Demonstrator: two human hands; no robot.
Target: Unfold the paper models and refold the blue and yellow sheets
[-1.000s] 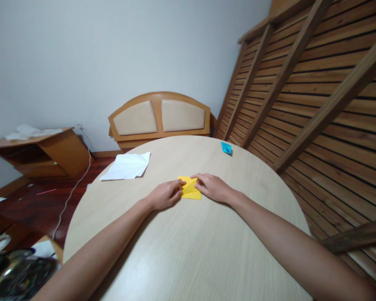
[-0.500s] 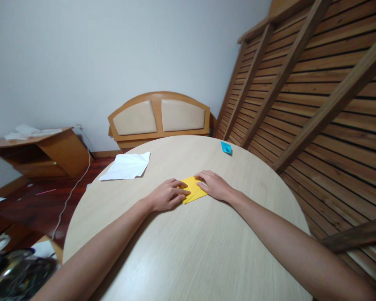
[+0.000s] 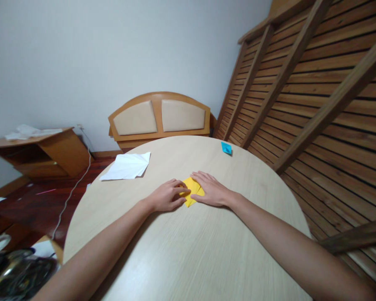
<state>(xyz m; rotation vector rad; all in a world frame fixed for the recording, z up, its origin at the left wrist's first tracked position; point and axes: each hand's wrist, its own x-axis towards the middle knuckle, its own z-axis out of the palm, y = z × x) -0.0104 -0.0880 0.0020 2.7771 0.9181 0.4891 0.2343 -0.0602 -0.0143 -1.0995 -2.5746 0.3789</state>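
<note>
— Head view: what under the hands?
— Folded yellow paper (image 3: 193, 192), flat on the round bench (image 3: 188, 251), near its middle.
— Left hand (image 3: 166, 195)?
— Fingers (image 3: 182, 191) curled, tips pressing the paper's left edge.
— Right hand (image 3: 211, 190)?
— Fingers spread flat, pressing down over the paper's right part.
— Elsewhere?
— White sheet (image 3: 127, 166) far left, small blue piece (image 3: 226, 147) near the far rim.
</note>
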